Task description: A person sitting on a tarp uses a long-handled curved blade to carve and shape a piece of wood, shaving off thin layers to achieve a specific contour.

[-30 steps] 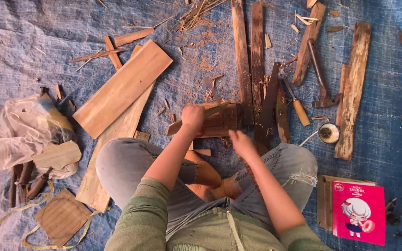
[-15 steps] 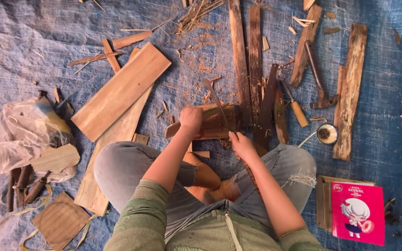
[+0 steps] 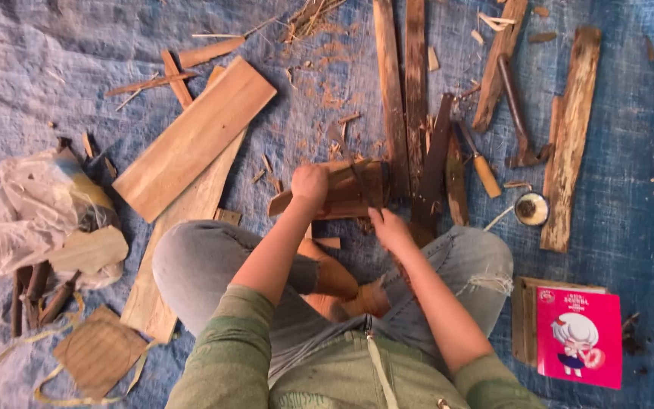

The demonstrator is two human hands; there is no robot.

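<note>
Person sat on the floor, knees spread, feet tucked in, so the work lay between the legs within easy reach. Nearest, at the right knee, a pink book (image 3: 578,335) lay on a small board. At the left knee, a woven mat (image 3: 98,350) with loose strips, well out of the way.

Left hand (image 3: 309,184) was clenched over the near-left end of a short wood block (image 3: 338,191), pressing it down on the tarp (image 3: 39,76), seemingly to steady it. Right hand (image 3: 390,227) was closed around the handle of a thin blade (image 3: 362,185), whose tip rested on the block's top face, angled away from the body. Exact kind of blade could not be told. The block sat just beyond the feet, centred before the person, its right end touching the dark planks.

Left of it, a plastic bag (image 3: 28,204) with a wooden cutout (image 3: 88,250) on top. A long plank ran under the left knee; a wide board (image 3: 194,138) lay across it, tilted.

Right of the block: a chisel (image 3: 478,160) with pale handle, a small round tin (image 3: 531,208), a hammer (image 3: 518,113) — tools kept on the working-hand side. Farther off, long planks (image 3: 395,83) lay side by side, a rough slab (image 3: 573,136) at right. Shavings (image 3: 327,53) were scattered at the far edge.
</note>
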